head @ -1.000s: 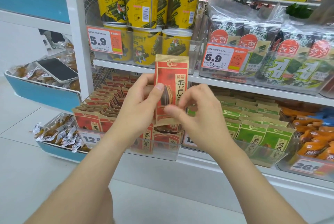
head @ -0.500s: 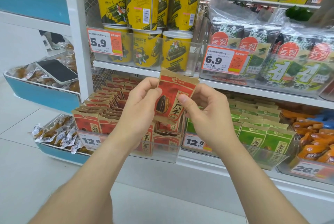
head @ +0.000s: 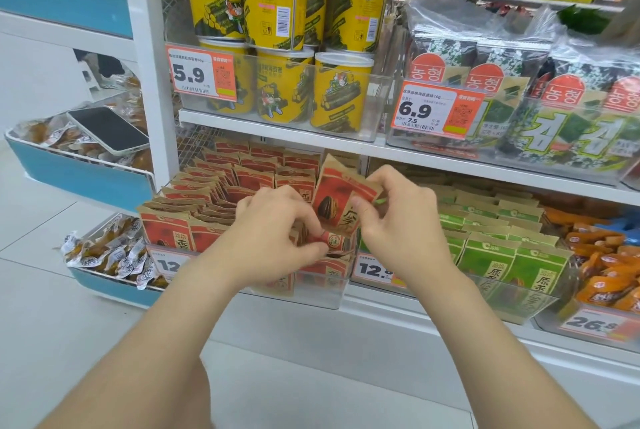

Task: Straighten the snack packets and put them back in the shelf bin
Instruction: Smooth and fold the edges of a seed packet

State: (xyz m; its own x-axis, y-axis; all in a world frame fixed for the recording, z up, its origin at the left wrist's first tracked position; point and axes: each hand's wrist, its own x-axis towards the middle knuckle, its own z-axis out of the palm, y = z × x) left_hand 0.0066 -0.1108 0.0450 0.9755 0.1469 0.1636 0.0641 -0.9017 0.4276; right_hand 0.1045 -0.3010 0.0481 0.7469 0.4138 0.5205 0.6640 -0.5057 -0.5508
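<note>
A red and brown sunflower-seed packet point(head: 337, 201) is tilted to the right, its lower end down among the packets at the front right of the clear shelf bin point(head: 311, 297). My left hand point(head: 277, 234) pinches the packet's bottom edge. My right hand point(head: 394, 220) pinches its upper right side. Several more red packets point(head: 221, 193) stand in rows in the same bin, filling it to the back.
Green seed packets point(head: 498, 241) fill the neighbouring bin on the right, orange snacks point(head: 602, 255) beyond them. Yellow seaweed-roll tubs point(head: 284, 47) and seaweed bags point(head: 519, 99) sit on the shelf above. A phone point(head: 107, 130) lies on a blue side basket at left.
The packet was upright above the bin; both hands have lowered it and tilted it right, so its bottom now sits among the front packets.
</note>
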